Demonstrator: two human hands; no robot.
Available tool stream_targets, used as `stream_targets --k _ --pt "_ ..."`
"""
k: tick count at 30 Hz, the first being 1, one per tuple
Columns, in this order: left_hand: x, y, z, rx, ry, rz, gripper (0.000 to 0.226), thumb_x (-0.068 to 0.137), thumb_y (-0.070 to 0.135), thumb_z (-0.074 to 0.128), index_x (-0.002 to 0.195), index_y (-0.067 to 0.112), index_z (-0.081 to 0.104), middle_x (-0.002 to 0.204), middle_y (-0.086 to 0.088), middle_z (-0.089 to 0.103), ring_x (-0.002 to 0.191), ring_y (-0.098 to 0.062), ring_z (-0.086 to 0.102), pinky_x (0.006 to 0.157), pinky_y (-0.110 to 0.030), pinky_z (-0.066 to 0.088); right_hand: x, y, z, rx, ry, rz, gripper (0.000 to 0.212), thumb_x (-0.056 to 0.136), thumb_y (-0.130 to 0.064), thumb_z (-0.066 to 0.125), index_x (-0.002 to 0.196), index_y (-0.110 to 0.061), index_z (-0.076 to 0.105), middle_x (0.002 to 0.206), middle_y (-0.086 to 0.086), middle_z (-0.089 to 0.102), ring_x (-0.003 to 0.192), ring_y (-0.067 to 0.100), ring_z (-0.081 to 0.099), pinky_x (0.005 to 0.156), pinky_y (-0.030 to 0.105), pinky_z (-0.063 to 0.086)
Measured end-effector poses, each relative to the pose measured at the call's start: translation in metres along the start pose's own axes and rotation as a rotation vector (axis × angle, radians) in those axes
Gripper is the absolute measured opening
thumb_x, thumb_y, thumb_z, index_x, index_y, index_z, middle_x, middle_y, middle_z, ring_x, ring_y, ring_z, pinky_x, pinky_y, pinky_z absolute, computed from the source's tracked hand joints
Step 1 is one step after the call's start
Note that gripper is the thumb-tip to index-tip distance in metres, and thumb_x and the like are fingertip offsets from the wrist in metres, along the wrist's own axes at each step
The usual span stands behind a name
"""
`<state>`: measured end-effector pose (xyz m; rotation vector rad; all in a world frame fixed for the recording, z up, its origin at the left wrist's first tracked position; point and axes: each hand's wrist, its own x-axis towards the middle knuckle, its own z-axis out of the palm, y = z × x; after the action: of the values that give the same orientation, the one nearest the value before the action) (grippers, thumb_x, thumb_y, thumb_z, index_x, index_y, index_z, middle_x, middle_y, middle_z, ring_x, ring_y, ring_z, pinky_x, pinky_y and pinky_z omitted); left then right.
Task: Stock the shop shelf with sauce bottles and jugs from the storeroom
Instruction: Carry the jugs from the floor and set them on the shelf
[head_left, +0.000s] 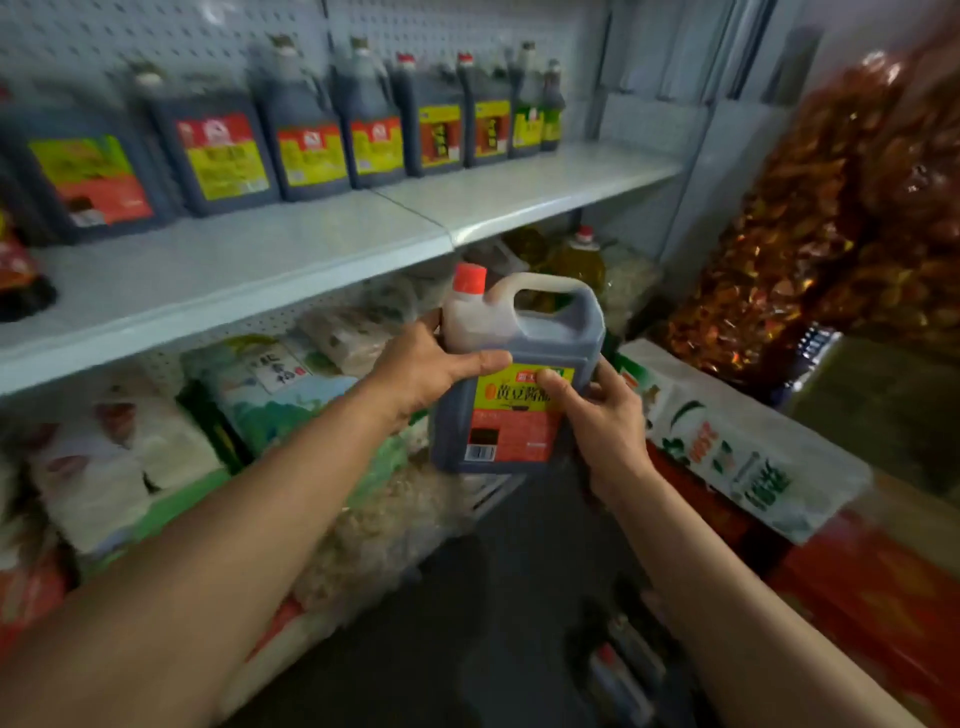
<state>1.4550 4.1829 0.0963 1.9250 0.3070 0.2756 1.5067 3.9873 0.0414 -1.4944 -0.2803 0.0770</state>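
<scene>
Translucent plastic jug (519, 374), both hands gripping, smooth metal shelf (291, 260)

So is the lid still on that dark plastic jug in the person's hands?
Yes. The dark plastic sauce jug has its red cap sitting on the spout. How tightly it is screwed cannot be told.

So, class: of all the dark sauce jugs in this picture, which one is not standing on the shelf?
The red-capped jug held in front of the shelf, gripped by the left hand and right hand; the others stand along the shelf's back.
</scene>
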Motion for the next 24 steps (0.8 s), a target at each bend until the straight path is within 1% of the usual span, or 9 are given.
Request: stream_targets --k 2,4,7,12,16,19,21,22,24 --pt "0.002 0.022 -0.040 0.009 0.085 0.023 0.078 0.050 0.053 0.090 0.119 0.026 0.063 0.107 0.008 0.072 0.096 -0.012 0.069 0.082 -0.034 0.058 0.016 -0.033 0.030 0.016 -0.061 -0.048 0.033 0.083 -0.027 0.083 0.114 -0.024 0.072 0.098 0.000 0.078 0.087 0.016 0.076 0.070 0.032 0.061" --pt "0.008 0.040 -0.082 0.055 0.166 0.039 0.078 0.057 0.048 0.091 0.125 0.025 0.061 0.111 0.006 0.071 0.097 -0.014 0.068 0.085 -0.037 0.058 0.033 -0.060 0.064 0.041 -0.125 -0.074 0.036 0.083 -0.025 0.082 0.117 -0.021 0.071 0.100 0.000 0.078 0.087 0.016 0.076 0.069 0.028 0.060" --pt "0.023 0.053 -0.141 0.135 0.234 0.052 0.078 0.060 0.048 0.091 0.127 0.025 0.058 0.116 0.004 0.070 0.101 -0.016 0.067 0.088 -0.040 0.057 0.063 -0.084 0.121 0.092 -0.201 -0.092 0.037 0.082 -0.022 0.083 0.117 -0.019 0.071 0.098 0.000 0.079 0.088 0.018 0.077 0.070 0.031 0.061" --pt "0.056 0.040 -0.231 0.135 0.370 0.048 0.081 0.057 0.042 0.094 0.127 0.026 0.058 0.119 0.005 0.069 0.105 -0.017 0.067 0.092 -0.042 0.056 0.114 -0.095 0.222 0.104 -0.286 -0.142 0.028 0.081 -0.018 0.085 0.106 -0.021 0.075 0.095 0.003 0.079 0.087 0.022 0.076 0.076 0.040 0.062" --pt "0.080 0.012 -0.287 0.106 0.433 0.020 0.068 0.055 0.042 0.095 0.113 0.035 0.059 0.115 0.007 0.070 0.105 -0.016 0.067 0.094 -0.044 0.055 0.146 -0.090 0.293 0.062 -0.356 -0.142 0.031 0.079 -0.017 0.086 0.107 -0.022 0.074 0.096 0.013 0.077 0.084 0.027 0.074 0.080 0.053 0.062" --pt "0.091 -0.012 -0.315 0.100 0.506 -0.010 0.066 0.061 0.033 0.094 0.117 0.032 0.061 0.114 0.007 0.069 0.106 -0.015 0.065 0.093 -0.036 0.054 0.161 -0.079 0.333 0.022 -0.405 -0.138 0.037 0.071 -0.031 0.089 0.105 -0.029 0.074 0.092 0.011 0.077 0.084 0.030 0.074 0.079 0.057 0.061" --pt "0.094 -0.025 -0.329 0.099 0.546 -0.025 0.066 0.063 0.028 0.093 0.121 0.025 0.061 0.111 0.007 0.068 0.105 -0.014 0.064 0.083 -0.027 0.052 0.169 -0.071 0.355 -0.037 -0.442 -0.164 0.046 0.065 -0.045 0.088 0.107 -0.034 0.073 0.091 0.006 0.078 0.085 0.031 0.075 0.077 0.055 0.061" --pt "0.095 -0.031 -0.334 0.090 0.560 -0.025 0.064 0.065 0.024 0.092 0.120 0.023 0.061 0.107 0.008 0.068 0.105 -0.014 0.064 0.077 -0.022 0.050 0.172 -0.069 0.365 -0.065 -0.459 -0.186 0.048 0.066 -0.047 0.088 0.109 -0.036 0.072 0.090 0.003 0.078 0.084 0.029 0.075 0.076 0.053 0.061" --pt "0.097 -0.038 -0.345 0.100 0.597 -0.025 0.062 0.067 0.022 0.091 0.121 0.021 0.061 0.103 0.010 0.067 0.101 -0.013 0.065 0.073 -0.019 0.048 0.181 -0.064 0.381 -0.086 -0.498 -0.211 0.047 0.072 -0.041 0.090 0.114 -0.034 0.072 0.091 -0.003 0.078 0.081 0.019 0.075 0.074 0.044 0.062"
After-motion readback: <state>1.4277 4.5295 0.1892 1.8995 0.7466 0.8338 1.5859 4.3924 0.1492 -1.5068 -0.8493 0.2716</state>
